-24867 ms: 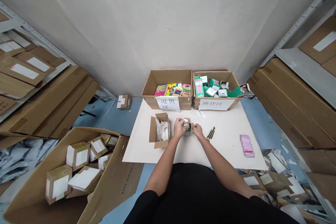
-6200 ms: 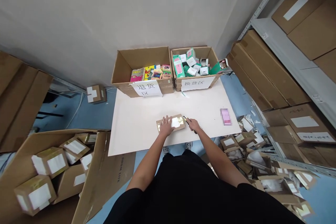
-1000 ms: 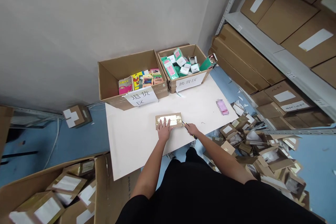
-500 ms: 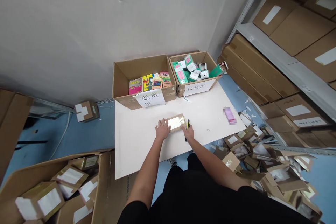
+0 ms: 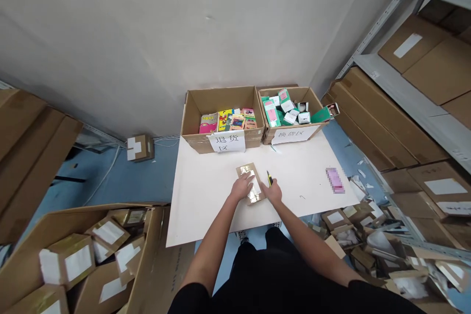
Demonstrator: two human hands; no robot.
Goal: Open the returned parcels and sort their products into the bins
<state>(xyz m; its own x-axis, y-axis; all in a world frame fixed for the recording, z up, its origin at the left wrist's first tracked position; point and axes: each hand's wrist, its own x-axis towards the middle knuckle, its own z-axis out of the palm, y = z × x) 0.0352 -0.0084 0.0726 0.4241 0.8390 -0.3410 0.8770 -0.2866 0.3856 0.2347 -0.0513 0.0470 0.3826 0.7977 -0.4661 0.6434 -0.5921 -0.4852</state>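
A small flat cardboard parcel (image 5: 243, 170) with a white label and shiny tape lies on the white table, its long side pointing roughly away from me. My left hand (image 5: 243, 187) holds it from the left, fingers laid over the label. A yellow-and-black utility knife (image 5: 270, 178) is gripped in my right hand (image 5: 273, 191), its tip pointing away from me. The fingers of that hand also touch or nearly touch the parcel's right edge; the exact contact is hard to see.
At the table's (image 5: 198, 196) back stand a carton of booklets (image 5: 191, 143) and a carton of green-and-white boxes (image 5: 268, 136). A blurred pink item (image 5: 334, 180) lies right. A large parcel-filled carton (image 5: 156, 235) stands left; opened boxes (image 5: 371, 250) litter the floor right, beside shelving (image 5: 401, 78).
The parcel has turned from lying sideways to pointing away from me. My left hand has moved from its left end onto its top. The whole view has shifted.
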